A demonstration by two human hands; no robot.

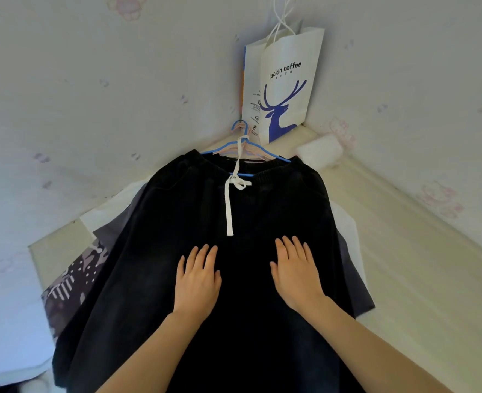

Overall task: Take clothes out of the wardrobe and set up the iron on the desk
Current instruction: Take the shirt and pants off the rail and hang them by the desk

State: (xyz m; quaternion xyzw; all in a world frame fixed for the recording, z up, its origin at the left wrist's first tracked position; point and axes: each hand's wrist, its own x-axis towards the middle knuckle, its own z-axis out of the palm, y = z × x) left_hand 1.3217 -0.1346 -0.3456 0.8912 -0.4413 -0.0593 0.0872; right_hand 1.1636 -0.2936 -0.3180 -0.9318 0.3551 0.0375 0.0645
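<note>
Here, what we see, line by line:

Clothes: we see black shorts [205, 251] with an elastic waistband lying flat on top of a pile of garments on the pale counter [404, 251], in the corner where two walls meet.
Drawstring: a white drawstring [229, 211] is knotted at the waistband, and one end runs down the front of the shorts.
Left hand: our left hand [197, 282] rests palm down on the dark fabric, its fingers [202, 256] straight and slightly apart, holding nothing.
Right hand: our right hand [295, 272] lies flat beside it, a little apart from the left, fingers [290, 248] straight and spread, pressing on the cloth without gripping.
Hangers: blue and pink hangers [245, 146] stick out from under the waistband, their hooks towards the corner.
Beneath: a grey garment [359, 290] and a patterned black-and-white one [72, 282] show at the edges of the pile.
Behind: a white paper bag [285, 80] printed with a blue deer and "luckin coffee" stands in the corner, just behind the hangers.
Beside the bag: a soft white object [319, 150] lies by the right wall; we cannot tell what it is.
Walls: pale wallpaper [92, 80] with faint pink figures.
</note>
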